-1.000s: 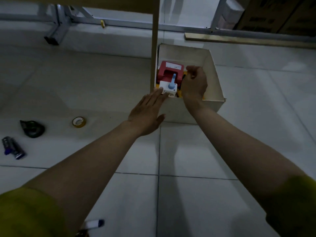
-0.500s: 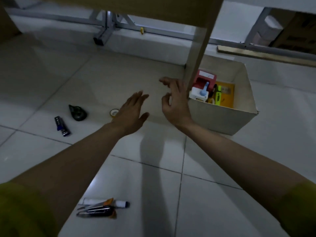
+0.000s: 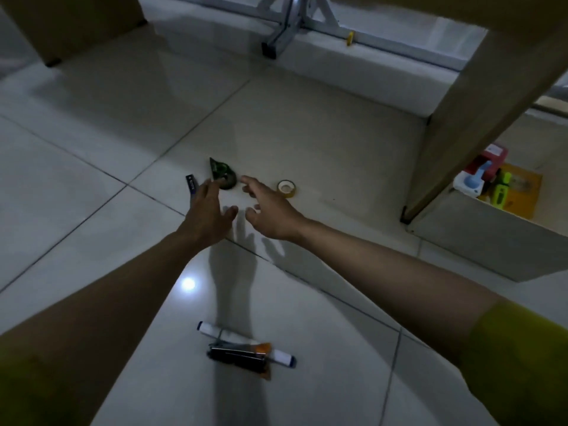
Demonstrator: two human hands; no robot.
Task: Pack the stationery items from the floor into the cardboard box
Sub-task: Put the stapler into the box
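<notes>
On the tiled floor lie a dark green tape dispenser (image 3: 222, 173), a small dark blue stapler (image 3: 191, 183) and a roll of tape (image 3: 286, 188). My left hand (image 3: 209, 212) is open, fingertips at the dispenser and partly over the stapler. My right hand (image 3: 270, 210) is open, fingers spread, between the dispenser and the tape roll. Near me lie a white marker (image 3: 215, 331) and a black and orange tool (image 3: 242, 356) across it. The cardboard box (image 3: 491, 238) at the right holds a red item (image 3: 491, 158), a white and blue item (image 3: 470, 182) and a green item (image 3: 501, 192).
A wooden table leg (image 3: 461, 142) stands just left of the box, partly hiding it. A metal frame foot (image 3: 276, 41) and a low white ledge (image 3: 353, 75) run along the far side. A brown box corner (image 3: 70, 23) stands at the far left.
Both hands have left the box and moved left over the floor to the tape dispenser. The view has swung left, so the box now sits at the right edge.
</notes>
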